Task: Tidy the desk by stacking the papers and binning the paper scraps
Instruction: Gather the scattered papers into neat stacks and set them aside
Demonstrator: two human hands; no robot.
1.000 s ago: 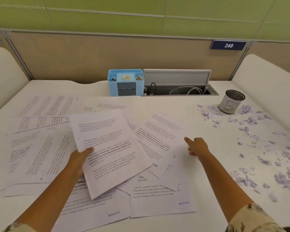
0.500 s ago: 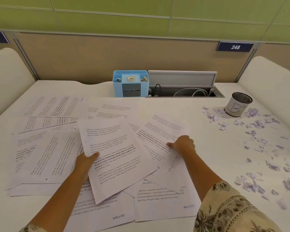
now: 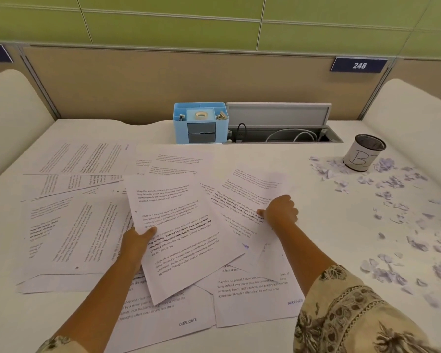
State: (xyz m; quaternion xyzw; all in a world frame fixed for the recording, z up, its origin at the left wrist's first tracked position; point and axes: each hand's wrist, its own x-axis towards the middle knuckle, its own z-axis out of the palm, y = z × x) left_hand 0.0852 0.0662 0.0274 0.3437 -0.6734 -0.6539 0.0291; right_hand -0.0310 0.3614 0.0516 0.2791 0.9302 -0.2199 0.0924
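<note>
Across the wide white surface [image 3: 303,174], between curved cream side panels: a loose spread of printed white paper sheets [image 3: 69,225], overlapping at odd angles over the left and centre, one marked DUPLICATE and another RECEIVED near the front edge. Behind, against the beige partition: a grey open cable tray [image 3: 280,131] with wires inside, and just left of it, touching or nearly so, a light blue plastic desk organiser [image 3: 200,123] with small drawers and a tape roll on top. On the partition at upper right, a dark blue plate reading 248 [image 3: 359,65]. Toward the right rear corner: an upright dark mesh cup wrapped in white paper with handwritten letters [image 3: 364,152]. Scattered around that cup and down the right side: many small pale lilac-white torn paper scraps [image 3: 392,197], all lying loose outside the cup. At centre: a tilted printed sheet [image 3: 178,230] lifted above the others, pinched at its left edge by the left hand [image 3: 135,243], thumb on top. To the right: the right hand [image 3: 280,211], fingers curled closed on the edge of a second printed sheet [image 3: 247,197], partly tucked beneath the lifted one. Patterned cream sleeve [image 3: 354,309] on the right forearm.
</note>
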